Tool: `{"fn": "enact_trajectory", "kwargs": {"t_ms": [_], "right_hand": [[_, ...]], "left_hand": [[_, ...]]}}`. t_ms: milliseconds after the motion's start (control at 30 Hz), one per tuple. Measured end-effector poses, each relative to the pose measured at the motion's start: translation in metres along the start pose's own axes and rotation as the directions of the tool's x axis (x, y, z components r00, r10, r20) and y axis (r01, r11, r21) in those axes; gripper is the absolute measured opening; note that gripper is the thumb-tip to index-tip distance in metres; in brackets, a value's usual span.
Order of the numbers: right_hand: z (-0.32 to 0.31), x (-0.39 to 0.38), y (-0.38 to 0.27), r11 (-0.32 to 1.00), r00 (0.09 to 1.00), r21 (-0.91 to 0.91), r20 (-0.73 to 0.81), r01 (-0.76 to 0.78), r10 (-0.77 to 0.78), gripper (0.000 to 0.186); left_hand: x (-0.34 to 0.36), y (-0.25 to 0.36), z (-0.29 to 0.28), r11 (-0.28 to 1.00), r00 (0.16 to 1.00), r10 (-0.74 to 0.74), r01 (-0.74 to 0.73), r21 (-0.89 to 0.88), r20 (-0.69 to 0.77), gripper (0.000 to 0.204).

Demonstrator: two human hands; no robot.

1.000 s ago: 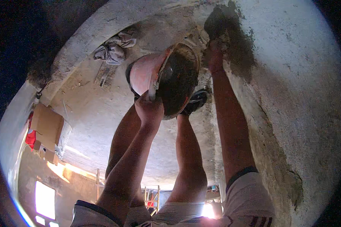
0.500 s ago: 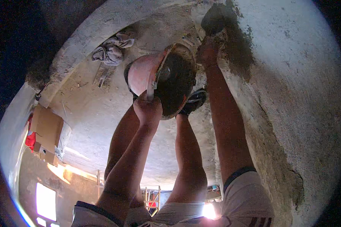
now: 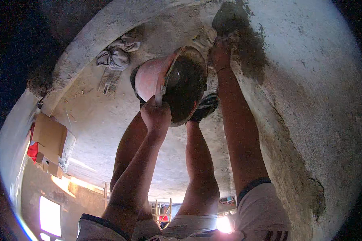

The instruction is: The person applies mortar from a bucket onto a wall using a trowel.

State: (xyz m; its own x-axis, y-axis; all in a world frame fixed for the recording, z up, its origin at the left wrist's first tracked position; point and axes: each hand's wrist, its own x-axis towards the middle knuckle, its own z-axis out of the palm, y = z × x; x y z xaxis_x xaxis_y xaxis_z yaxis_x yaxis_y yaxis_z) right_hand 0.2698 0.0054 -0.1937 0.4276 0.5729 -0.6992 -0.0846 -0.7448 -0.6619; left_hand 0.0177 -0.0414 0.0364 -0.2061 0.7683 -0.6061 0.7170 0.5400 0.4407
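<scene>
My left hand (image 3: 156, 112) grips the near rim of a pinkish bucket (image 3: 151, 78), which is tilted to the right with its dark, dirty interior showing. My right hand (image 3: 221, 52), higher up on the right, is closed on a trowel, its dark blade (image 3: 224, 23) against a patch of wet grey mortar (image 3: 251, 52) on the pale wall (image 3: 309, 80). The trowel's handle is mostly hidden by my fingers. My legs and dark footwear (image 3: 205, 108) show below and behind the bucket.
Crumpled pale cloths (image 3: 112, 56) and a long flat tool (image 3: 107, 82) lie on the dusty floor (image 3: 88, 120). A curved plastered ledge (image 3: 84, 36) borders it at upper left. A cardboard box (image 3: 48, 136) and red item (image 3: 32, 150) are at left; a bright window and wooden frame are low behind.
My right hand and the trowel have moved slightly up and left along the wall. My left hand and the bucket have shifted very slightly left.
</scene>
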Motion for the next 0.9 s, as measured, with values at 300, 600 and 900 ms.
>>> {"fn": "enact_trajectory", "kwargs": {"t_ms": [300,600,900], "right_hand": [[-0.067,-0.06,0.013,0.894,0.997,-0.448,0.059,-0.017,0.048,0.031],[-0.072,-0.262,-0.062,0.833,0.891,0.319,0.109,-0.452,0.441,0.021],[-0.053,-0.34,-0.059,0.94,0.955,-0.267,0.145,-0.213,0.258,0.034]], "left_hand": [[-0.003,0.006,0.016,0.994,0.999,0.01,-0.014,-0.112,-0.037,0.009],[0.003,-0.009,0.008,0.995,0.989,0.093,-0.097,-0.026,-0.114,0.013],[0.001,0.003,0.006,0.97,0.965,0.242,-0.239,0.039,-0.104,0.013]]}}
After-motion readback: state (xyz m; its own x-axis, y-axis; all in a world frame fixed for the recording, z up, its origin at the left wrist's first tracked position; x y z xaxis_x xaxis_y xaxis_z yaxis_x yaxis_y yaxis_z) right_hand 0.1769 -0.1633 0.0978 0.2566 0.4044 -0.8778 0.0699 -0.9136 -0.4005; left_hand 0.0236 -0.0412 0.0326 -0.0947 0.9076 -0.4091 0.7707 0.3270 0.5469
